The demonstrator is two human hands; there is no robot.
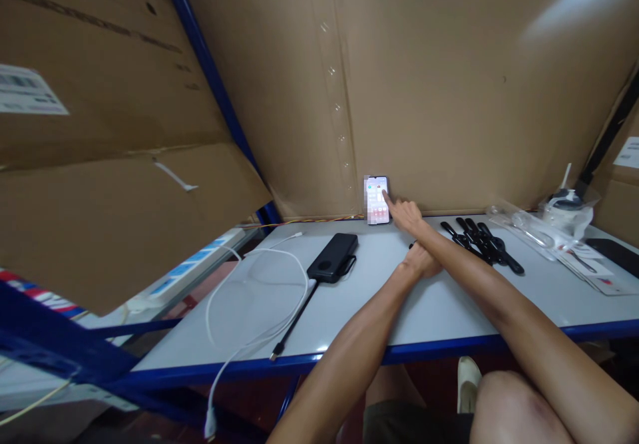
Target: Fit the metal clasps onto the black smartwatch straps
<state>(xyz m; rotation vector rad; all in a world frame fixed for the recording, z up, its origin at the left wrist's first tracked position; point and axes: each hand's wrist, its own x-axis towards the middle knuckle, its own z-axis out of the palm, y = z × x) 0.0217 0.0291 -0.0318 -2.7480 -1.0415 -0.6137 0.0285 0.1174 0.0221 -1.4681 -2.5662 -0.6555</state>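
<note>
A lit phone (378, 200) stands upright against the cardboard wall at the back of the table. My right hand (407, 215) reaches over my left forearm with its index finger stretched onto or just in front of the screen; the other fingers are curled. My left hand (424, 261) rests on the tabletop under the right wrist, fingers closed and mostly hidden. A small dark bit pokes out beside it, too small to name. Several black long-handled pieces (482, 241) lie in a loose pile to the right of both hands.
A black power bank (333, 257) with a short cable lies left of my hands. A white charging cable (305, 271) loops over the table's left front edge. A power strip (194, 264) sits further left. A bagged cup (566, 211) and clear plastic packaging (524, 231) stand at right.
</note>
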